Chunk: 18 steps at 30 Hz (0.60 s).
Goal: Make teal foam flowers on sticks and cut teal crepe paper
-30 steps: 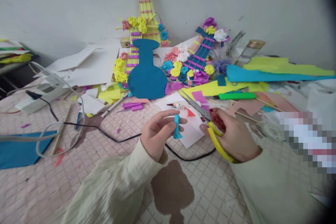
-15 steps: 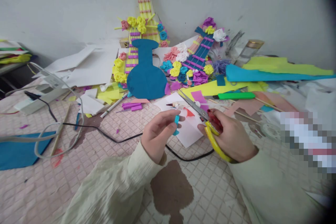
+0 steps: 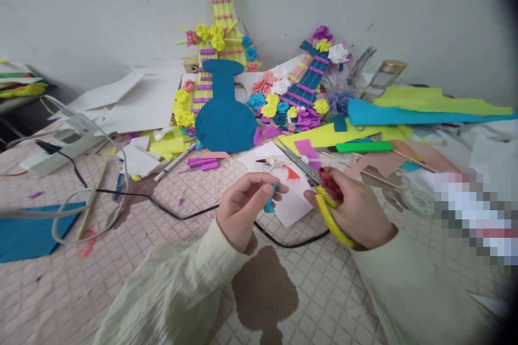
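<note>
Between thumb and fingers, my left hand [image 3: 245, 207] pinches a small blue paper piece [image 3: 270, 202] above the table. My right hand [image 3: 358, 207] is wrapped round the yellow handles of a pair of scissors [image 3: 308, 171], whose blades point up and to the left. Under and between the hands lies a white paper sheet [image 3: 289, 207] with a small orange-red cone [image 3: 292, 172] and a glue-like nozzle on it. A blue guitar-shaped cutout [image 3: 226, 118] stands behind the hands, leaning on decorated paper guitars.
A black cable [image 3: 178, 216] crosses the table beneath my left hand. At the left lie a white power strip [image 3: 48, 156] and a blue sheet [image 3: 36, 232]. To the right are a green cutter [image 3: 364, 147], wooden sticks and a tape roll [image 3: 417, 200]. Paper flowers and scraps line the wall.
The fingers of my left hand have shifted on the blue piece, which now shows lower and more tilted. My right hand and the scissors have barely moved.
</note>
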Motion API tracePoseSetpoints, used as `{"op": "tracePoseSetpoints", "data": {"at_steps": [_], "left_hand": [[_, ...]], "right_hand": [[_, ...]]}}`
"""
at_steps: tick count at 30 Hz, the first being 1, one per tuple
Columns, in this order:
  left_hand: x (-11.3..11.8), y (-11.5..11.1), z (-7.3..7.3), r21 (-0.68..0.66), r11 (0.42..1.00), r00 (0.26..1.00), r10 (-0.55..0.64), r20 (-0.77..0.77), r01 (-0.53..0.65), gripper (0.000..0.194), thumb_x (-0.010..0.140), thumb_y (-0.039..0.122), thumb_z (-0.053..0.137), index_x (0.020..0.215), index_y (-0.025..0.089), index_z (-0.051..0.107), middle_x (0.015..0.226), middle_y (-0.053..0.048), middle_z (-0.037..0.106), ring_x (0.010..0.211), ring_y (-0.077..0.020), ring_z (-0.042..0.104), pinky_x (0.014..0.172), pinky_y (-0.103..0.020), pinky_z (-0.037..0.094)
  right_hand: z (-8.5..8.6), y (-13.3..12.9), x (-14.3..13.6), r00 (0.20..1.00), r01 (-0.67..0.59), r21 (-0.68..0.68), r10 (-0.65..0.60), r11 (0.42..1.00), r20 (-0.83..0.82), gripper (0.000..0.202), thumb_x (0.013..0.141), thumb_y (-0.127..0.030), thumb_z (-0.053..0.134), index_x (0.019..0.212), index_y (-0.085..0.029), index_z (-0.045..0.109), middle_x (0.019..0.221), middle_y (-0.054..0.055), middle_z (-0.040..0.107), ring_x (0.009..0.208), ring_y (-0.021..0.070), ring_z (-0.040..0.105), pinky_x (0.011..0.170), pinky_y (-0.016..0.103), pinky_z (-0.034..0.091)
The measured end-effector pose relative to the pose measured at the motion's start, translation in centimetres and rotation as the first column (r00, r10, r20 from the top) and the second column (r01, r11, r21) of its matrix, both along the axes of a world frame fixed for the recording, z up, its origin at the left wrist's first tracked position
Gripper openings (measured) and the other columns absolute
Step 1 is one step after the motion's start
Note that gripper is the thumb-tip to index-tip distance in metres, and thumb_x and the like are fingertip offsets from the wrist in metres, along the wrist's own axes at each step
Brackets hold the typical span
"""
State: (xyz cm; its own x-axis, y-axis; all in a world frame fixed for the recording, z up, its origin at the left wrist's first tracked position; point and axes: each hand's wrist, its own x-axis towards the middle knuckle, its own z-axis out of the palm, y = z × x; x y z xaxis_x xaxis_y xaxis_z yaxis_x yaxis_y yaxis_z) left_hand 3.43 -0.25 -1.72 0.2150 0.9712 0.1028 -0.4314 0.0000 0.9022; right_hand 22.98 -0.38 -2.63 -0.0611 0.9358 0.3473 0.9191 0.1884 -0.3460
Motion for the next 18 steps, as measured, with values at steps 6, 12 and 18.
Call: {"op": "tracePoseSetpoints", "data": {"at_steps": [6, 12, 18], "left_hand": [[0.01, -0.08, 0.36, -0.016, 1.0, 0.999, -0.022, 0.034, 0.022, 0.012, 0.077, 0.024, 0.054, 0.083, 0.016, 0.06, 0.069, -0.002, 0.063, 0.061, -0.0108, 0.055, 0.058, -0.023, 0.041], [0.2, -0.11, 0.86, -0.124, 0.992, 1.0, -0.014, 0.027, 0.017, 0.015, 0.079, 0.023, 0.045, 0.089, 0.016, 0.053, 0.058, 0.001, 0.054, 0.046, -0.0095, 0.05, 0.047, -0.023, 0.038], [0.23, -0.09, 0.93, -0.184, 0.982, 0.996, -0.019, 0.082, 0.034, 0.014, 0.081, 0.025, 0.041, 0.089, 0.018, 0.05, 0.055, 0.005, 0.039, 0.037, -0.0052, 0.037, 0.036, -0.018, 0.026]], "right_hand": [[-0.12, 0.01, 0.0, 1.0, 0.004, 0.005, -0.004, 1.0, 0.006, 0.025, 0.069, -0.045, 0.053, 0.072, -0.021, 0.044, 0.058, -0.001, 0.053, 0.05, 0.015, 0.049, 0.047, 0.025, 0.032], [0.01, -0.07, -0.06, 1.0, -0.001, -0.017, 0.0, 1.0, -0.019, 0.024, 0.069, -0.043, 0.054, 0.075, -0.021, 0.046, 0.061, 0.001, 0.056, 0.052, 0.0164, 0.052, 0.048, 0.026, 0.034], [0.03, -0.1, -0.13, 1.0, 0.003, -0.044, -0.004, 0.999, -0.023, 0.025, 0.069, -0.043, 0.055, 0.075, -0.021, 0.045, 0.061, 0.0, 0.056, 0.053, 0.0163, 0.053, 0.049, 0.026, 0.035]]}}
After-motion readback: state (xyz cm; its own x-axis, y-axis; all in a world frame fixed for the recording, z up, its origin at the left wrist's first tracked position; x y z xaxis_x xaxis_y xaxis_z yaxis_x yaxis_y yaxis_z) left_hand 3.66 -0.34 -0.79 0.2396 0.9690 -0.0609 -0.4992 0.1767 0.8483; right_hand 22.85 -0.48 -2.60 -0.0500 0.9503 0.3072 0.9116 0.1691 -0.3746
